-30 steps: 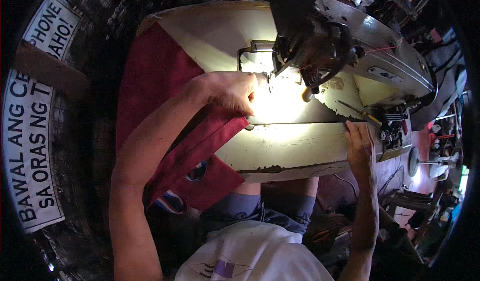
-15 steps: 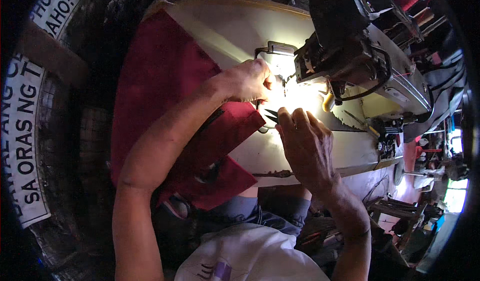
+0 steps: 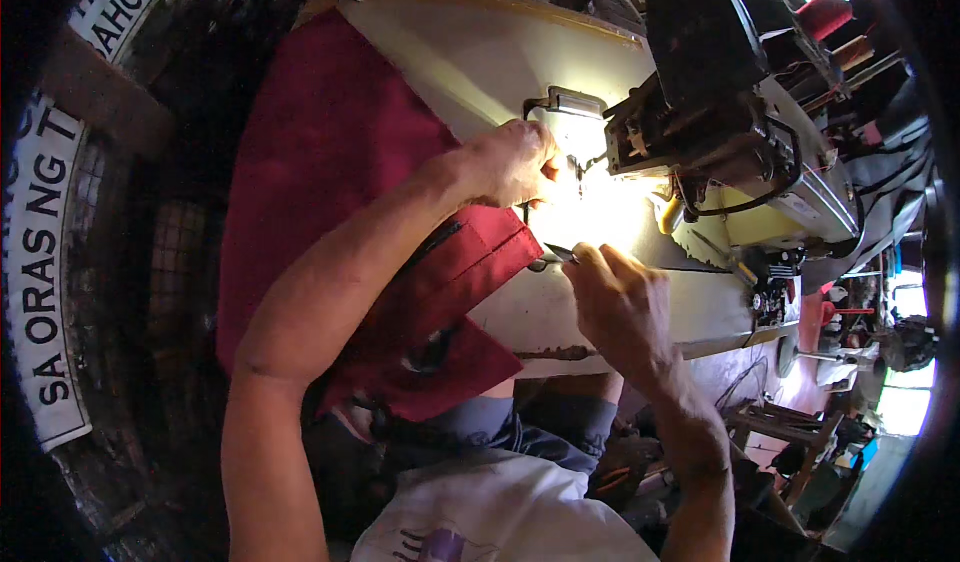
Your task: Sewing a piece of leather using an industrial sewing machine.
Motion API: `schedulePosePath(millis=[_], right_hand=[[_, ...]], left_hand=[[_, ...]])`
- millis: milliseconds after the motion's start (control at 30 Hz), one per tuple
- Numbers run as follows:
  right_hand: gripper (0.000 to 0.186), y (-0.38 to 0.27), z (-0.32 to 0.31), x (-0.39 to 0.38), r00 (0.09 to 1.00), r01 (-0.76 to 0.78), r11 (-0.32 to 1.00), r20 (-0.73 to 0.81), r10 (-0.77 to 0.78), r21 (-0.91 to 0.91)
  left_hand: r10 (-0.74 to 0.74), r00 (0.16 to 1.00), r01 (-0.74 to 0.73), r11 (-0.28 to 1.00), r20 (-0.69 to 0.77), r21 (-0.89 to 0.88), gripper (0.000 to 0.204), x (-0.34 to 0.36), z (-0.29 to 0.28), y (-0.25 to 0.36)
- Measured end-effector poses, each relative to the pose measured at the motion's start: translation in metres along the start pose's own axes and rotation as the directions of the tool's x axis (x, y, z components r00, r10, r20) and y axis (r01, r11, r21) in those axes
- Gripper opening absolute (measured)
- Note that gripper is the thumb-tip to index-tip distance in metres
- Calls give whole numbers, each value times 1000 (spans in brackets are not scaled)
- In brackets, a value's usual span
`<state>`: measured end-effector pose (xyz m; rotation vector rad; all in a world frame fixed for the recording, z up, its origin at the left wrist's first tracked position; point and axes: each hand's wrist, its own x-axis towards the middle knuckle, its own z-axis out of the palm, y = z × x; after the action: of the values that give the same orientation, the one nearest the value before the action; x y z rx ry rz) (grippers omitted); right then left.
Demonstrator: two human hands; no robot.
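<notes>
Dark red cloth (image 3: 330, 132) spreads over the left of the pale sewing-machine table, and its folded front flap (image 3: 470, 272) hangs over the near edge. My left hand (image 3: 510, 162) lies over the cloth close to the machine's needle area, with its fingers closed; what they pinch is hidden by the hand and the glare. To the right and nearer, my right hand (image 3: 625, 297) is wrapped round small dark thread snips, whose pointed blades (image 3: 561, 253) stick out toward the cloth's corner with the tips together. The sewing machine (image 3: 690, 142) stands just beyond both hands.
A bright light washes out the tabletop (image 3: 590, 207) around the needle. A yellow-handled tool (image 3: 741, 270) lies by the machine's base. Red thread spools (image 3: 825, 14) stand at the back right. Lettered signs (image 3: 50, 282) hang on the left.
The snips have drawn back slightly from my left hand, and their blades have come together. The cloth's near corner has shifted a little right. My whole view has also shifted slightly.
</notes>
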<state>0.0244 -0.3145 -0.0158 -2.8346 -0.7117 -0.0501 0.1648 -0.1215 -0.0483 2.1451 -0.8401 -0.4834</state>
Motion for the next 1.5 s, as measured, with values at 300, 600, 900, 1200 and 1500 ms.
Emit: schedulePosePath(millis=[300,600,900,1200,1500], right_hand=[[42,76,5,-37,974,-65,945,-187,130,319],[55,92,14,23,941,319,946,-136,-310,55],[55,82,18,21,914,308,948,-251,-319,-84],[60,53,3,-20,982,172,951,-124,-144,256],[27,-5,-6,28,966,99,972,-255,-42,215]], left_hand=[[524,852,-279,458,-3,844,17,-14,24,5],[493,861,-426,834,-129,350,5,-1,24,21],[124,968,-66,964,-219,258,18,11,13,29],[-4,972,31,993,-237,114,12,21,-25,-4],[-223,945,107,903,-239,-416,13,16,-34,-7]])
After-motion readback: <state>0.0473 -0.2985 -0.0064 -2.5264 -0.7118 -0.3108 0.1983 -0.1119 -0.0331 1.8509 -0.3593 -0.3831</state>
